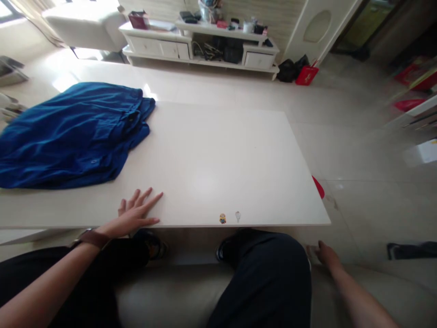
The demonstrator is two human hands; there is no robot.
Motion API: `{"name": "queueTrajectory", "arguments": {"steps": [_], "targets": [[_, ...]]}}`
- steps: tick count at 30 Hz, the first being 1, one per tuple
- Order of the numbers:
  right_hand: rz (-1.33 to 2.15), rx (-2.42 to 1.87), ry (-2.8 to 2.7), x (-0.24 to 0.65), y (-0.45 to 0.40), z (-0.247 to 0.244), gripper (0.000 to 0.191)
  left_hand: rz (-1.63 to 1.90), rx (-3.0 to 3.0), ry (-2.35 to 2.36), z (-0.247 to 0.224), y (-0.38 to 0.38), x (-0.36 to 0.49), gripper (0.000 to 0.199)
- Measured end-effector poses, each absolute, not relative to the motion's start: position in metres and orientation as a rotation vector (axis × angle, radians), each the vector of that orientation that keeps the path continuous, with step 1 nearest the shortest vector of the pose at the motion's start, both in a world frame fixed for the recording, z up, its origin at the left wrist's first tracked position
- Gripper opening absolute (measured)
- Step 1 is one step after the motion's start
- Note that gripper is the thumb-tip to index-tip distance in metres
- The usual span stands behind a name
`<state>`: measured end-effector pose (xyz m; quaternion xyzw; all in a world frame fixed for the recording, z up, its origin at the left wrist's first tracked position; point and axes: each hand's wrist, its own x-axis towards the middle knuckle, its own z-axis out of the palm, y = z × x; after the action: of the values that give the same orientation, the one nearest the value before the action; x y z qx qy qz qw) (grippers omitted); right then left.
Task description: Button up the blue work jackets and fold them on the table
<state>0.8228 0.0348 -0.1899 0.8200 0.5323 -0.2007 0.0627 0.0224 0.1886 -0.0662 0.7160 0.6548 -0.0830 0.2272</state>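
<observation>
My left hand [138, 208] rests on the white table [218, 155] near its front edge, fingers spread and holding nothing. Beyond it lies a blue garment [75, 136] with a buttoned pocket, spread over the table's left part. Low on the right, my right hand [326, 256] hangs beside my right knee, below the table's level. It is smeared by motion and its fingers are partly hidden, so whether it holds anything cannot be made out. Two small stickers, one a yellow cartoon figure [222, 218], are on the table's front edge.
A white TV cabinet [218, 61] with small items stands along the far wall. A red bag [306, 75] and a black bag [287, 70] are on the floor beside it. A pale sofa [87, 27] is at the far left. Something red [318, 187] shows past the table's right edge.
</observation>
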Motion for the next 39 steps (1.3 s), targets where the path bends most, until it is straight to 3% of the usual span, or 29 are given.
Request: {"name": "queueTrajectory", "arguments": {"steps": [5,8,11,16,20,24,26,32,35,39], "targets": [[-0.592,2.492,1.333,0.821,0.050,-0.116,0.012,-0.216,1.966,1.766,-0.057,0.188,0.024,0.084],[-0.554,2.429,1.524,0.798,0.050,-0.033,0.012,-0.099,1.990,1.816,-0.049,0.182,0.034,0.080],[-0.276,2.269,1.927,0.753,0.029,0.059,0.009,0.223,1.997,1.889,-0.029,0.156,0.065,0.062],[0.594,2.000,2.345,0.643,-0.027,0.212,0.026,0.736,1.946,1.185,0.056,0.067,0.159,0.040],[0.966,1.709,2.719,0.548,-0.052,0.308,0.028,0.855,1.947,0.717,0.154,-0.003,0.213,0.066],[0.646,1.727,3.024,0.461,-0.064,0.339,0.038,0.939,1.932,0.642,0.212,-0.050,0.218,0.108],[0.411,1.745,3.129,0.423,-0.069,0.333,0.042,0.962,1.901,0.762,0.219,-0.066,0.207,0.115],[0.063,1.352,3.445,0.354,-0.081,0.316,0.056,0.793,1.800,0.856,0.226,-0.102,0.146,0.068],[-0.203,0.941,3.548,0.342,-0.088,0.328,0.057,0.637,1.813,0.817,0.237,-0.109,0.116,0.062],[-0.625,0.719,3.432,0.334,-0.102,0.354,0.028,0.542,1.814,0.829,0.249,-0.112,0.091,0.058]]}}
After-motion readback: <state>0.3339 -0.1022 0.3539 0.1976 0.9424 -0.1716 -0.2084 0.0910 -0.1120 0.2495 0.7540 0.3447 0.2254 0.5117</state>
